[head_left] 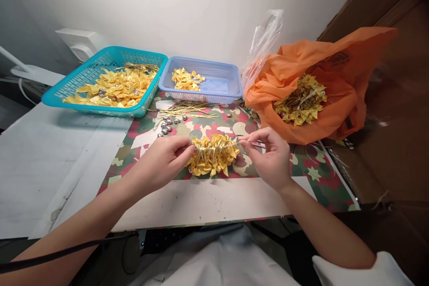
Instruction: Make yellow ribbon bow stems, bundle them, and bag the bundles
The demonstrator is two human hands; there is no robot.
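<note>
A bundle of yellow ribbon flowers (214, 156) with gold wire stems looped across its top lies between my hands on the patterned sheet. My left hand (167, 156) is closed in a pinch at the bundle's left end. At the right end, my right hand (270, 154) pinches a thin pale strand (231, 144) that runs onto the bundle. A slim pinkish stick-like piece (258, 144) also shows among the right fingers; its kind is unclear. Just behind the bundle lie several small silver bells (166, 127) and a loose pile of gold wires (187, 109).
A teal basket (140, 109) of yellow ribbon flowers stands at the back left. Beside it, a blue basket (217, 97) holds fewer flowers. An orange bag (348, 103) with more flower bundles (301, 103) sits at the right, near cardboard (395, 111). White paper (214, 203) covers the front edge.
</note>
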